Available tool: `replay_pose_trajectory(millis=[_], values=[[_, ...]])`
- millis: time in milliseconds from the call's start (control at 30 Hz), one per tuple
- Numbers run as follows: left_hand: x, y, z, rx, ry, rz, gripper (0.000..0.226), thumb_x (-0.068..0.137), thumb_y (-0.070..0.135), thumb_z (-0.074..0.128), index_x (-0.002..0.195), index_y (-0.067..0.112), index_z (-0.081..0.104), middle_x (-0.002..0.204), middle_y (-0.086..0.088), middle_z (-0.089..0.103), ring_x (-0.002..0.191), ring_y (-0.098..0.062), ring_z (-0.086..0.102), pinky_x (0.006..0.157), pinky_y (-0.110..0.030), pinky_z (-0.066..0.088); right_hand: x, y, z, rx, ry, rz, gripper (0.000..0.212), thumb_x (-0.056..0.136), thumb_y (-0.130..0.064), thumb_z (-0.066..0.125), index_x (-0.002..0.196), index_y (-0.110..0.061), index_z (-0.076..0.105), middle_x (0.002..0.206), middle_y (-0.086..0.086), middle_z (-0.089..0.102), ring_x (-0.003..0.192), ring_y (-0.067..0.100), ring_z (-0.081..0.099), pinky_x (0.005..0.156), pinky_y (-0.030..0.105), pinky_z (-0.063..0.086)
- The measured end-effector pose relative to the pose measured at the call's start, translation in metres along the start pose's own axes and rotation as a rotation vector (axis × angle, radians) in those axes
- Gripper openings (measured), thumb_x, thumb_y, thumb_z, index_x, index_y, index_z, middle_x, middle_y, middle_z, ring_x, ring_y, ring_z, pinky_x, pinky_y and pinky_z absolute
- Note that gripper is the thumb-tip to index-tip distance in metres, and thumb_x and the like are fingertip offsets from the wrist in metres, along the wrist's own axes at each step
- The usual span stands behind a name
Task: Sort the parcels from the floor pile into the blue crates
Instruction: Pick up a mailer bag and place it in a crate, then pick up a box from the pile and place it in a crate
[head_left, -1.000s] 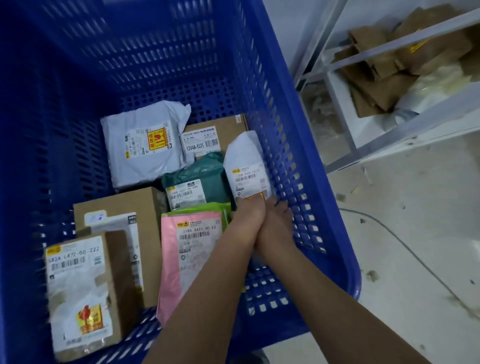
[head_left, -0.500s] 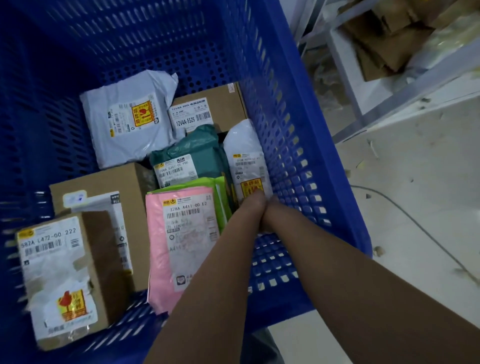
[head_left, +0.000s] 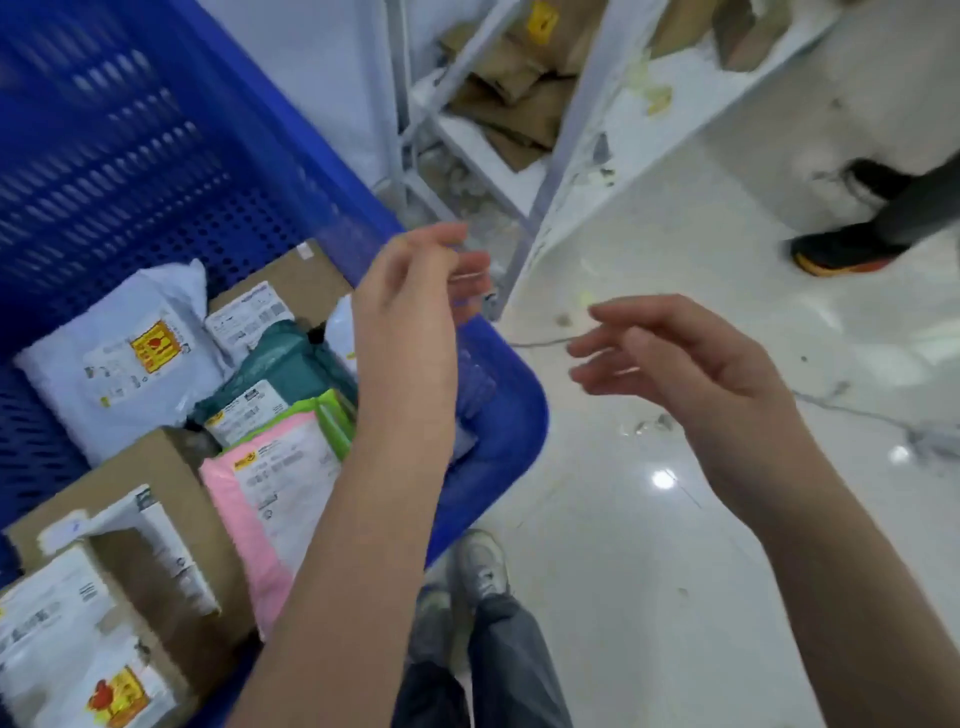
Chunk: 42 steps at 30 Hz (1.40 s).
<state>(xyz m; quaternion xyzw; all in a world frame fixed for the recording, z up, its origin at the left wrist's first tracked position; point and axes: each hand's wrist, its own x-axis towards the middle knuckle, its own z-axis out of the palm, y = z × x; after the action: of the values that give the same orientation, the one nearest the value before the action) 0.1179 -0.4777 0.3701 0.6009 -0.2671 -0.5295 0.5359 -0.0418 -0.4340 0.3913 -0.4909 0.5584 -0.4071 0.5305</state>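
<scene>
A blue perforated crate (head_left: 498, 415) fills the left of the head view and holds several parcels: a white mailer (head_left: 119, 358), a teal bag (head_left: 280, 364), a pink mailer (head_left: 270, 483) and brown boxes (head_left: 150, 519). My left hand (head_left: 410, 306) hovers above the crate's right rim, fingers relaxed, holding nothing. My right hand (head_left: 670, 353) is raised over the white floor to the right of the crate, fingers loosely spread and empty. The small white mailer (head_left: 340, 332) shows only as a sliver behind my left forearm.
A white metal rack (head_left: 550, 156) with cardboard pieces (head_left: 519, 104) stands behind the crate. Another person's leg and black-and-orange shoe (head_left: 841, 254) are at the far right. A thin cable (head_left: 857, 410) runs across the white floor. My own shoes (head_left: 478, 566) are below.
Both hands have let go of the small white mailer and lifted out of the crate, spreading apart. The view has swung right and up toward the floor.
</scene>
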Motion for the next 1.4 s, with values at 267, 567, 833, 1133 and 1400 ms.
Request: replay_pose_trajectory(millis=[267, 567, 833, 1133, 1400], values=[[-0.156, -0.11, 0.121, 0.743, -1.187, -0.087, 0.016, 0.092, 0.023, 0.045, 0.09, 0.029, 0.059, 0.091, 0.004, 0.066, 0.084, -0.014, 0.062, 0.075, -0.03, 0.052, -0.185, 0.138, -0.148, 0.21, 0.803, 0.535, 0.018, 0.093, 0.004, 0.044, 0.093, -0.003, 0.06, 0.08, 0.013, 0.067, 0.068, 0.022, 0.066, 0.068, 0.028, 0.058], [-0.258, -0.312, 0.135, 1.609, -1.506, -0.299, 0.017, 0.094, 0.025, 0.041, 0.095, 0.012, 0.051, 0.1, -0.011, 0.062, 0.087, -0.023, 0.058, 0.076, -0.031, 0.043, -0.448, 0.31, -0.182, 0.813, 1.345, 0.99, 0.009, 0.093, -0.003, 0.05, 0.098, 0.001, 0.056, 0.081, 0.017, 0.061, 0.071, 0.026, 0.06, 0.063, 0.029, 0.054], [-0.366, -0.423, 0.211, 1.908, -1.414, -0.33, 0.017, 0.095, 0.017, 0.041, 0.098, 0.002, 0.049, 0.09, -0.015, 0.06, 0.07, -0.024, 0.054, 0.062, -0.027, 0.041, -0.6, 0.375, -0.222, 0.689, 0.979, 1.341, 0.009, 0.093, -0.008, 0.047, 0.093, 0.0, 0.053, 0.075, 0.014, 0.061, 0.061, 0.021, 0.057, 0.053, 0.024, 0.05], [-0.513, -0.524, 0.31, 2.19, -1.678, 0.268, 0.028, 0.095, 0.025, 0.038, 0.112, 0.008, 0.053, 0.115, -0.011, 0.061, 0.104, -0.026, 0.056, 0.081, -0.031, 0.04, -0.667, 0.432, -0.308, 0.674, 0.941, 1.273, 0.012, 0.094, -0.008, 0.04, 0.09, -0.003, 0.05, 0.078, 0.014, 0.058, 0.059, 0.015, 0.053, 0.055, 0.022, 0.043], [-0.574, -0.648, 0.349, 2.09, -1.82, 0.282, 0.046, 0.09, 0.036, 0.049, 0.126, 0.008, 0.039, 0.113, -0.011, 0.055, 0.096, -0.026, 0.055, 0.078, -0.031, 0.043, -0.657, 0.544, -0.35, 0.798, 1.059, 1.247, 0.008, 0.091, -0.008, 0.043, 0.091, -0.005, 0.051, 0.08, 0.014, 0.057, 0.067, 0.022, 0.055, 0.061, 0.03, 0.046]])
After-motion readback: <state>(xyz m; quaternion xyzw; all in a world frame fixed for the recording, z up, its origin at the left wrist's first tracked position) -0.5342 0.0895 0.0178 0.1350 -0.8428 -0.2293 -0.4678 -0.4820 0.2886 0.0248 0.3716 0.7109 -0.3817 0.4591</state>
